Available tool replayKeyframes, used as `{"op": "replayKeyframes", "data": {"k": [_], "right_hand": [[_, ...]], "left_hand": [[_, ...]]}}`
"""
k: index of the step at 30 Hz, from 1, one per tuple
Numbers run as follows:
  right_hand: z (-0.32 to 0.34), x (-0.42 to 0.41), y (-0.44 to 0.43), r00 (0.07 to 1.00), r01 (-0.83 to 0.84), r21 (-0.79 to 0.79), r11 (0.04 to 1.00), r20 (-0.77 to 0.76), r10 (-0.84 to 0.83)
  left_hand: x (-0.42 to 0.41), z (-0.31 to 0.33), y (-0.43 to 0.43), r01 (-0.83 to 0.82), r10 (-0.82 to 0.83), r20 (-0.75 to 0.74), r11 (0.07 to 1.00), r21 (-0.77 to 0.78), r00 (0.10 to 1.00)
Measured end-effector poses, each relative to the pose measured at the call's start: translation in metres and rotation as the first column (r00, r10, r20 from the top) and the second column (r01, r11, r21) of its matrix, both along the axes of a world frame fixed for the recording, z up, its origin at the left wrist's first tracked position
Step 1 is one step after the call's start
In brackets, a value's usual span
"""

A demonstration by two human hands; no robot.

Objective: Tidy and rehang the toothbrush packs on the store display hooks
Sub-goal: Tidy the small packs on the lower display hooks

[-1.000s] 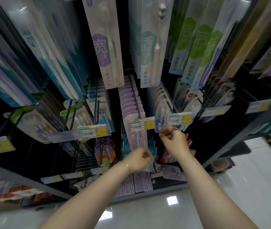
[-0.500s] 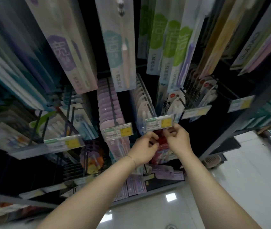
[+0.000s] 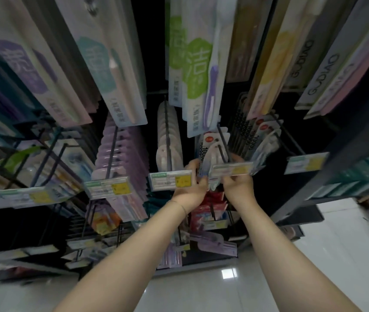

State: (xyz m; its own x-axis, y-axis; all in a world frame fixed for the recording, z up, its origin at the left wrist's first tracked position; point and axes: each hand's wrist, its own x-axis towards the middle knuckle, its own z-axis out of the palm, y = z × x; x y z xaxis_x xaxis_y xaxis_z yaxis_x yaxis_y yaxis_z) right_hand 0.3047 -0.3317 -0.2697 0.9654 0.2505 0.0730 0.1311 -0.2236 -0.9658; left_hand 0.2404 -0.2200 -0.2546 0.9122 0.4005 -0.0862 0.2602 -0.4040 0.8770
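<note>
Dim, motion-blurred wide-angle view, edges stretched, ceiling-light glare on floor (image 3: 228, 273).

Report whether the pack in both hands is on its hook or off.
Apparently on: the toothbrush pack sits against the hook wire behind the price tag, left hand and right hand gripping it. Blur hides its hole.

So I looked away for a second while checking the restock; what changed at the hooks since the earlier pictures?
Both hands moved right along the row, from under the white packs to the next hook. The left hand and right hand now grip the front 10000 pack behind its price tag. The pink packs and white packs hang as before.
</note>
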Motion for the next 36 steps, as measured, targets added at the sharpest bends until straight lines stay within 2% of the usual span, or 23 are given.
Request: {"op": "replayKeyframes", "data": {"k": [2,5,9,15,25,29,36], "right_hand": [[0.004,0.004,0.001,0.999,-0.047,0.061,0.997,0.003,0.047],[0.0,0.009,-0.003,0.997,-0.079,0.056,0.995,0.022,0.078],[-0.006,0.007,-0.013,0.99,-0.107,0.063,0.992,-0.091,0.112],[0.001,-0.006,-0.028,0.976,-0.177,0.154,0.972,-0.097,0.193],[0.004,-0.037,-0.051,0.985,-0.172,0.152,0.973,-0.006,0.175],[0.0,-0.048,-0.048,0.978,-0.208,0.096,0.973,-0.015,0.21],[0.003,-0.064,-0.009,0.932,-0.357,-0.076,0.931,0.036,0.361]], "left_hand": [[0.009,-0.004,-0.002,-0.049,0.044,0.072,0.997,0.065,0.996],[0.015,-0.008,-0.004,-0.114,0.102,0.151,0.991,0.071,0.983],[0.014,-0.007,-0.006,-0.152,0.146,0.177,0.988,0.023,0.973],[-0.002,-0.006,-0.012,-0.058,0.075,0.158,0.992,-0.11,0.985],[-0.041,0.003,-0.027,0.04,-0.029,0.22,0.998,-0.049,0.975],[-0.056,-0.005,-0.024,0.024,-0.011,0.195,0.998,-0.061,0.981],[-0.087,-0.023,0.007,-0.151,0.165,0.151,0.983,-0.101,0.975]]}}
